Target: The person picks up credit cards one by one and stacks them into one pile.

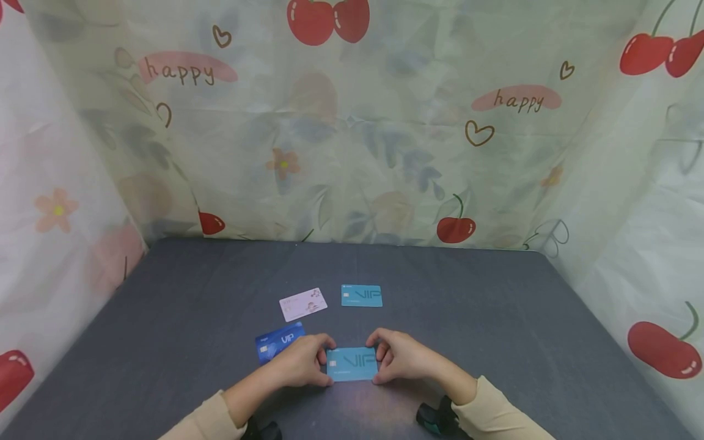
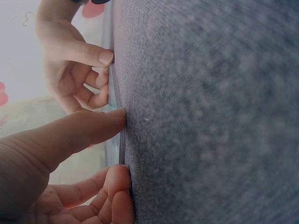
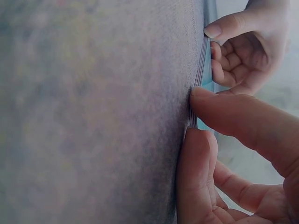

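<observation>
A small stack of cards [image 1: 352,364] lies flat on the grey cloth, its top card light blue with VIP lettering. Several layered card edges [image 3: 201,70] show from the side in the right wrist view. My left hand [image 1: 302,360] holds the stack's left end, thumb at the near corner and fingers at the far one. At the right end my right hand [image 1: 404,357] holds it the same way, thumb and fingers on the corners. A dark blue VIP card [image 1: 277,343] lies beside my left hand, partly hidden by it.
Beyond the hands lie a pink card [image 1: 304,304] and another light blue VIP card [image 1: 361,296]. Dark grey cloth covers the table [image 1: 495,318]. A printed curtain [image 1: 352,153] hangs behind it and along both sides.
</observation>
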Available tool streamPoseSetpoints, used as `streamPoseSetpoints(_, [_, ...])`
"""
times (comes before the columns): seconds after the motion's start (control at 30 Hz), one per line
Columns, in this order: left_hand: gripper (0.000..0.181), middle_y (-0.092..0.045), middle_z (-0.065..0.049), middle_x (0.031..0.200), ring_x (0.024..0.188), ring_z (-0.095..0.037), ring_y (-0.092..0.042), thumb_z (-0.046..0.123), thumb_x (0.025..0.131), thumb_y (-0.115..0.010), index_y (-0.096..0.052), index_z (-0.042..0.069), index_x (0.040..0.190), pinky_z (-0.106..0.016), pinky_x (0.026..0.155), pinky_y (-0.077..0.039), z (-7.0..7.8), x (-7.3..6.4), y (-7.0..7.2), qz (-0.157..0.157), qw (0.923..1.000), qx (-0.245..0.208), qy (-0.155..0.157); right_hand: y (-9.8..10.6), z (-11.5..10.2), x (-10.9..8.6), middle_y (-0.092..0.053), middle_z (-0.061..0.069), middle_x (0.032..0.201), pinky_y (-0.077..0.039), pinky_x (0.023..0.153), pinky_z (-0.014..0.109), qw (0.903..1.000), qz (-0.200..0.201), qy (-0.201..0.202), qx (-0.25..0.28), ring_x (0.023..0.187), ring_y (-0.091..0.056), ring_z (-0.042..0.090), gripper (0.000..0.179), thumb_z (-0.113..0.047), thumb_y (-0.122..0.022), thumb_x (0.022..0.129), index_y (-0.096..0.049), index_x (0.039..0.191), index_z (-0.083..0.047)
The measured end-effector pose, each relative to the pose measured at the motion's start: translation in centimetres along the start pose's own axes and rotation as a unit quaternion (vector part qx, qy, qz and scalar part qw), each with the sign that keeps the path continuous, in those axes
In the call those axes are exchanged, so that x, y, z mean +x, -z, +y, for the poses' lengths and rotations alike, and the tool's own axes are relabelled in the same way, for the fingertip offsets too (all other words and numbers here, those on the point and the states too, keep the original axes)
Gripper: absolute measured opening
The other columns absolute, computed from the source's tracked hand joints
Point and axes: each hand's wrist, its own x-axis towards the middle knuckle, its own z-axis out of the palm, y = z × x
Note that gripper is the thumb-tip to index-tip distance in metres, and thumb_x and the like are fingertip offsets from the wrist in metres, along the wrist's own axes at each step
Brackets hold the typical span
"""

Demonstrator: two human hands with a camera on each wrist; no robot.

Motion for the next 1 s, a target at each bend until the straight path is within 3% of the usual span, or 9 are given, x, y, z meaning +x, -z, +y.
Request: streamPoseSetpoints(1.0, [0.054,-0.056,-0.005,0.077,0.062,-0.012,-0.049,0.010,0.065,-0.082,-0.058,-0.004,0.111,-0.021,0.053,-0.037,0.28,-0.23,0.51,-0.007,0.9999,-0.013,0.001,0.44,0.34,0.08,-0.054,0.004,0.082,-0.045,0.056,0.019,0.9998,-0.009,0.002,0.016,0.066,-0.056,0.010,0.049,-0.007,-0.078,0.070,-0.053,0.112,0.000])
